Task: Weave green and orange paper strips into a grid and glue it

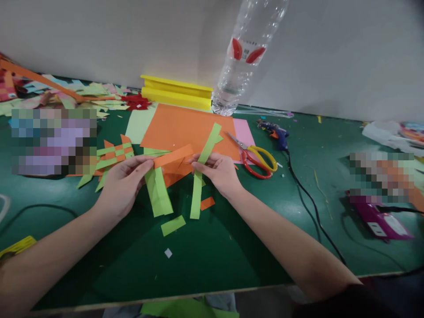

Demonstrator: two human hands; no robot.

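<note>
My left hand pinches one end of an orange paper strip and touches a wide green strip hanging below it. My right hand is closed on a long green paper strip that crosses the orange strip and runs up over the orange sheet. Both hands hover just above the green table. A short green offcut and a small orange scrap lie under the strips.
A woven orange-and-green paper piece lies left of my hands. Scissors with red and yellow handles rest at right, beside a glue gun with a black cord. A clear plastic bottle, yellow folded paper and paper scraps stand behind.
</note>
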